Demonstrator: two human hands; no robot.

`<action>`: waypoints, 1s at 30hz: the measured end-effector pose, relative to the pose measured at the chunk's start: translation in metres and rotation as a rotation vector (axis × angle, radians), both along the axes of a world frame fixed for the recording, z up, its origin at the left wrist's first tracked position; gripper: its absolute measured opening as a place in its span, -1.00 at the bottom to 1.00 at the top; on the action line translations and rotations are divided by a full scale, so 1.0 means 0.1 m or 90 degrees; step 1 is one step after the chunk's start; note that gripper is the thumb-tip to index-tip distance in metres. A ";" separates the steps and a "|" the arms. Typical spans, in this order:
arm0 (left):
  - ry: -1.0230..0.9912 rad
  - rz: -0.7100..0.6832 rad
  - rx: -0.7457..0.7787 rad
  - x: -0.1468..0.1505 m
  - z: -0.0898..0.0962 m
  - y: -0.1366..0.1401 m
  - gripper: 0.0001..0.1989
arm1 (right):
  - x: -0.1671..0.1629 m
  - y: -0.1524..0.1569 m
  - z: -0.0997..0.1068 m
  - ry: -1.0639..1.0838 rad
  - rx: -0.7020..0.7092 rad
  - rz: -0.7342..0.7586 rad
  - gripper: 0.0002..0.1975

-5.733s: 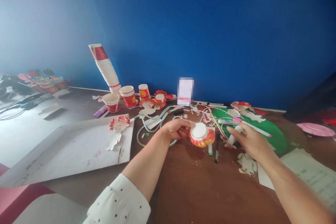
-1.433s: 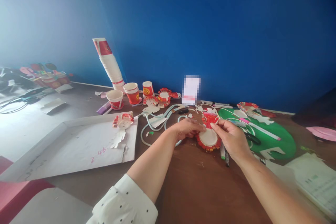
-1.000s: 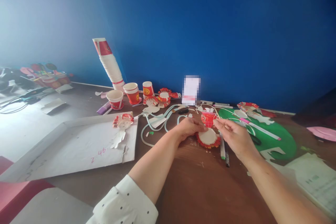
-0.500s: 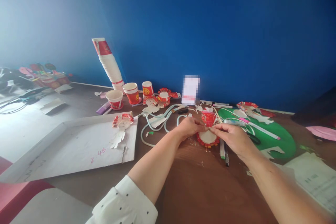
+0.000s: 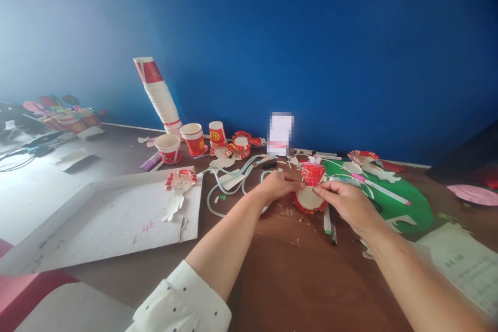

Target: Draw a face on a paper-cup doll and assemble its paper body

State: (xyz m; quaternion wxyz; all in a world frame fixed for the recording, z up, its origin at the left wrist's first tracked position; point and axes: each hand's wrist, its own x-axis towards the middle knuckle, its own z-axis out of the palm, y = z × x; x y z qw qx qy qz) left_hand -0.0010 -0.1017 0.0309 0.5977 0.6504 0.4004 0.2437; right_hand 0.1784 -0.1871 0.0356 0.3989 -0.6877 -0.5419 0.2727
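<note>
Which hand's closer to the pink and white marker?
Right. The right hand is left of the pink and white marker; the left hand is farther left, across the paper cutout.

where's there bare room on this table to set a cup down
Bare brown tabletop lies between the forearms, on the near side of the green-tipped marker. The white board has only pen marks left of its paper cutout. It's crowded around the left hand and right hand, and along the blue wall.

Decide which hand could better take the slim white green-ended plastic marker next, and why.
Probably the right hand: it is nearer the marker; the left hand is across the red-fringed white paper disc, which both seem to touch.
</note>
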 end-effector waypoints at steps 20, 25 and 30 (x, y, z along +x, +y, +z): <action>-0.083 0.011 -0.034 0.07 -0.14 0.00 -0.64 | -0.03 -0.02 -0.01 -0.007 -0.018 0.020 -0.65; -0.083 0.007 -0.026 0.08 -0.16 0.01 -0.65 | -0.04 -0.02 0.01 -0.027 -0.005 0.014 -0.66; -0.082 0.008 -0.020 0.09 -0.18 0.01 -0.65 | -0.06 -0.02 0.00 -0.028 -0.014 0.005 -0.67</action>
